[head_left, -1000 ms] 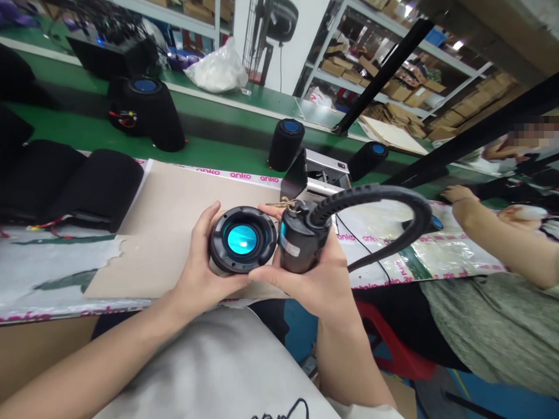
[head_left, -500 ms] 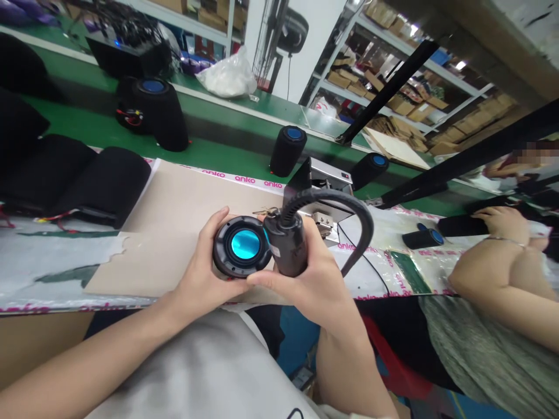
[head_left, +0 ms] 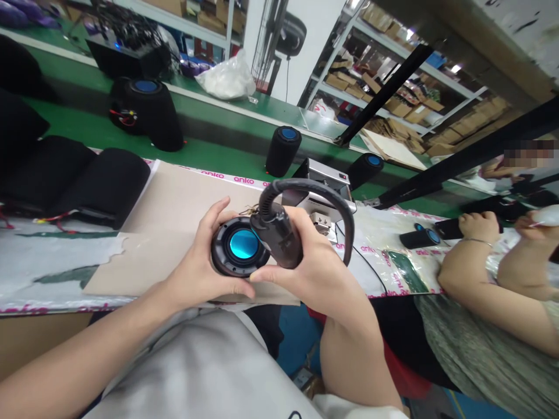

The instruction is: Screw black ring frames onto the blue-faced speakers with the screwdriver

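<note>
A round black speaker (head_left: 218, 251) with a shiny blue disc in its end stands upright on the cardboard sheet (head_left: 170, 233). My left hand (head_left: 198, 262) curves around its left side, with the thumb along the near edge. Gripped in my right hand (head_left: 318, 262) is a black corded electric screwdriver (head_left: 282, 238), tilted over the speaker's right side. Its thick cable arcs up and to the right. The tool's lower end is hidden behind my hand and the speaker. My right thumb reaches to the speaker's near right rim.
Black fabric-covered cylinders (head_left: 117, 180) with loose wires lie at the left. Several blue-topped speakers (head_left: 283, 152) stand along the green belt (head_left: 213, 145). A metal-cased device (head_left: 325, 174) sits right behind my right hand. At right, a co-worker's hand (head_left: 480, 226) holds a black cylinder.
The screwdriver has shifted slightly left and tilted more over the speaker, its cable moving along. My left thumb has come away from my right thumb. The co-worker's arms have moved.
</note>
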A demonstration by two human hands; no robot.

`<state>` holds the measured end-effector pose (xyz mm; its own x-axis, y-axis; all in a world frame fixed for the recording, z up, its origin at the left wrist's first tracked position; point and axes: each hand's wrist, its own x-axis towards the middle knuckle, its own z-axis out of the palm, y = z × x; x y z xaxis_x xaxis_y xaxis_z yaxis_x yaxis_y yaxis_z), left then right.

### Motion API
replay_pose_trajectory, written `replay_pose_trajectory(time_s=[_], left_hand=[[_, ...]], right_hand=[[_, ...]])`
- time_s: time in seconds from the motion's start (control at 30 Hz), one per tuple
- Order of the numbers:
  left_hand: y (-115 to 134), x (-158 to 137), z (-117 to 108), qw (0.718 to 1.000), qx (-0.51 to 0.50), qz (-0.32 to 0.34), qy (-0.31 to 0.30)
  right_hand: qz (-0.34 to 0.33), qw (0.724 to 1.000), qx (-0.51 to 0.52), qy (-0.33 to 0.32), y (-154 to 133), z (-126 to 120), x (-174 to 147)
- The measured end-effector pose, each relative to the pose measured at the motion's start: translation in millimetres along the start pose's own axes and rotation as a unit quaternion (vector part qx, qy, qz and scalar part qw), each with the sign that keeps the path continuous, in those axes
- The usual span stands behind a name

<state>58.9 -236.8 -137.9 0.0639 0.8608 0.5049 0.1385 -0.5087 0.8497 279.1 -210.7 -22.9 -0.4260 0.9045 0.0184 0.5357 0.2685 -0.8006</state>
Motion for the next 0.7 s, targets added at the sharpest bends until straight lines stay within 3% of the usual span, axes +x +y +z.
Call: replay_pose_trajectory(time_s=[0.2,0.27,0.33,0.4,0.5,0.6,0.67,0.7], left_hand=[[9.2,6.1,0.1,1.0,0.02,-0.011,0.001],[15.9,8.7,1.7,0.998,0.052,-0.025,0.015],[20.8,8.7,2.5,0.996,0.08,-0.04,0.023],[22.3,6.9,1.2,0.994,0.093,-0.044,0.03],[18.3,6.5,-1.9,0.99,0.132,-0.039,0.043],[11.9,14.1,2.9,0.983,0.173,-0.031,0.045],[8.4,22.7,12.2,0.985,0.165,-0.021,0.04],[7.1,27.3,17.7,0.987,0.157,-0.019,0.036]], right_hand=[[0.018,1.0,0.015,0.002,8.4,3.1,1.8],[0.026,0.998,0.06,0.01,11.7,-0.1,-1.6],[0.02,0.984,0.161,0.074,15.5,-11.0,-5.1],[-0.02,0.934,0.286,0.214,21.2,-29.3,-7.0],[-0.108,0.827,0.378,0.403,34.7,-62.7,-5.8],[-0.176,0.764,0.4,0.475,48.9,-87.0,-0.6],[-0.188,0.752,0.407,0.483,53.7,-91.9,3.8],[-0.183,0.759,0.404,0.476,53.9,-91.0,6.0]])
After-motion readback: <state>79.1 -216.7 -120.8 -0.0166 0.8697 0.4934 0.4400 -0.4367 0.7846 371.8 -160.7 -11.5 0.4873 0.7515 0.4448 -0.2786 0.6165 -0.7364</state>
